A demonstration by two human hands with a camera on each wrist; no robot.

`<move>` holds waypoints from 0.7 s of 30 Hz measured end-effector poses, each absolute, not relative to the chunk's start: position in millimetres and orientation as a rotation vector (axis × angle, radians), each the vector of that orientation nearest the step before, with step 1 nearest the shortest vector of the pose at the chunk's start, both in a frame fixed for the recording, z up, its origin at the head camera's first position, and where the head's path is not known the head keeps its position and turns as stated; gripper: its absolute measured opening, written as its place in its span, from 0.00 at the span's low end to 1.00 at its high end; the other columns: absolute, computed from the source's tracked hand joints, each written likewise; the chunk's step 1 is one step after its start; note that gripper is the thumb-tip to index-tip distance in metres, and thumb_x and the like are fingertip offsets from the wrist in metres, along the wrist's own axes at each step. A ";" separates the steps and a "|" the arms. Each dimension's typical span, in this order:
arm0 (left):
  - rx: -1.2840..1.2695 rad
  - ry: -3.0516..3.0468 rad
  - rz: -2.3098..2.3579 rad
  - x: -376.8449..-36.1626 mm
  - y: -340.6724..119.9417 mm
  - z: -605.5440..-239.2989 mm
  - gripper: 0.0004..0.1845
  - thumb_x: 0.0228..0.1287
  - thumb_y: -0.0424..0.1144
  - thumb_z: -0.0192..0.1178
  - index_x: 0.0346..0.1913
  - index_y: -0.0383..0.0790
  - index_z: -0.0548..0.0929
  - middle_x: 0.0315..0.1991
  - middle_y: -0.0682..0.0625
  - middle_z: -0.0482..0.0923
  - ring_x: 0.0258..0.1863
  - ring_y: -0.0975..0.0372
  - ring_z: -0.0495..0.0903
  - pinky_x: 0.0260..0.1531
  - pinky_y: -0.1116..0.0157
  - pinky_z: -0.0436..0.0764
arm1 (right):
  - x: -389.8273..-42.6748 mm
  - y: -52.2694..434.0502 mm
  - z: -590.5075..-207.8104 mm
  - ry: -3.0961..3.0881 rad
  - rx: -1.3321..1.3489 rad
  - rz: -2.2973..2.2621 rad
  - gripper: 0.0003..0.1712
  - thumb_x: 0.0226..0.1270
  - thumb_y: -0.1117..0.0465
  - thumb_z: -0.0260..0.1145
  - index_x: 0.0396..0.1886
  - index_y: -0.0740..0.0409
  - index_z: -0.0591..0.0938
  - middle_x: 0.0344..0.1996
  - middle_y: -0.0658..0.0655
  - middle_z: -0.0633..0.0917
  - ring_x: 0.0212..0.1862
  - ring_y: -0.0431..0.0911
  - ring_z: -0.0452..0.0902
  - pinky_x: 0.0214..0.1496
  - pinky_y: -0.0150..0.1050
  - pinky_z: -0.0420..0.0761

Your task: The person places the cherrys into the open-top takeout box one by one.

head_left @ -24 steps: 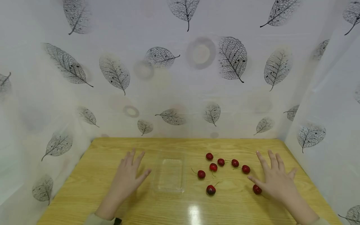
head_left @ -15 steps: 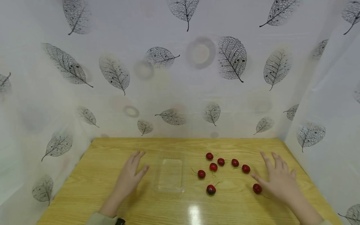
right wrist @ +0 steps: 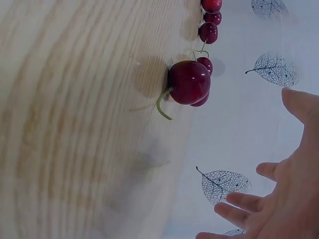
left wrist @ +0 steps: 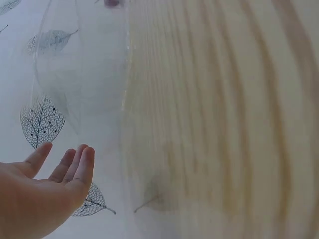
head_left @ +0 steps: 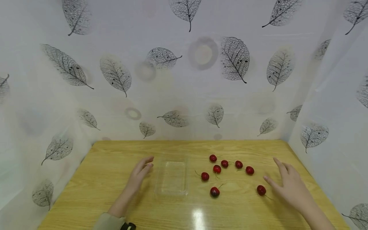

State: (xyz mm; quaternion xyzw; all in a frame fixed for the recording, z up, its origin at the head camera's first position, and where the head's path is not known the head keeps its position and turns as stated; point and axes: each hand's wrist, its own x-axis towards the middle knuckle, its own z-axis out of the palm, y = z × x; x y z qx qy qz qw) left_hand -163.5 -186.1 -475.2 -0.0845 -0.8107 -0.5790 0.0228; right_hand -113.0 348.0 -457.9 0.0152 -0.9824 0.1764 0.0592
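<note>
Several red cherries (head_left: 225, 164) lie loose on the wooden table (head_left: 100, 172), right of a clear plastic tray (head_left: 172, 177). My left hand (head_left: 140, 172) is turned on its edge just left of the tray, fingers straight, holding nothing; it also shows in the left wrist view (left wrist: 45, 194). My right hand (head_left: 288, 187) hovers at the right with relaxed fingers, its thumb close to the nearest cherry (head_left: 261, 190). That cherry (right wrist: 188, 82) fills the right wrist view, with my right hand (right wrist: 279, 199) empty beside it.
White sheets printed with grey leaves (head_left: 235, 59) wall the table at the back and on both sides. A bright glare (head_left: 198, 218) sits on the wood near the front edge.
Both hands have lifted from lying flat on the table. The left has turned onto its edge and slid toward the tray; the right has drawn back a little to the right.
</note>
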 end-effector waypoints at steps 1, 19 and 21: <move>-0.237 -2.494 -1.853 -163.8 -185.1 -475.4 0.25 0.85 0.39 0.44 0.73 0.24 0.70 0.70 0.26 0.71 0.65 0.36 0.76 0.62 0.50 0.82 | -112.6 349.0 -458.5 -2.975 0.044 0.543 0.54 0.78 0.38 0.62 0.86 0.65 0.50 0.70 0.87 0.63 0.67 0.83 0.60 0.61 0.86 0.64; 0.216 -2.111 -2.482 -172.6 -172.6 -486.1 0.26 0.79 0.33 0.53 0.72 0.21 0.68 0.47 0.53 0.82 0.42 0.65 0.83 0.46 0.68 0.84 | -104.3 361.9 -484.2 -2.924 -0.027 1.006 0.40 0.86 0.50 0.54 0.77 0.81 0.60 0.64 0.87 0.71 0.60 0.78 0.75 0.59 0.70 0.79; 0.246 -2.107 -2.501 -171.5 -169.9 -487.5 0.27 0.78 0.32 0.55 0.73 0.21 0.68 0.48 0.53 0.83 0.41 0.67 0.83 0.46 0.69 0.84 | -104.3 363.3 -488.1 -2.907 -0.042 1.051 0.37 0.87 0.52 0.53 0.76 0.81 0.62 0.62 0.86 0.75 0.57 0.64 0.83 0.58 0.53 0.85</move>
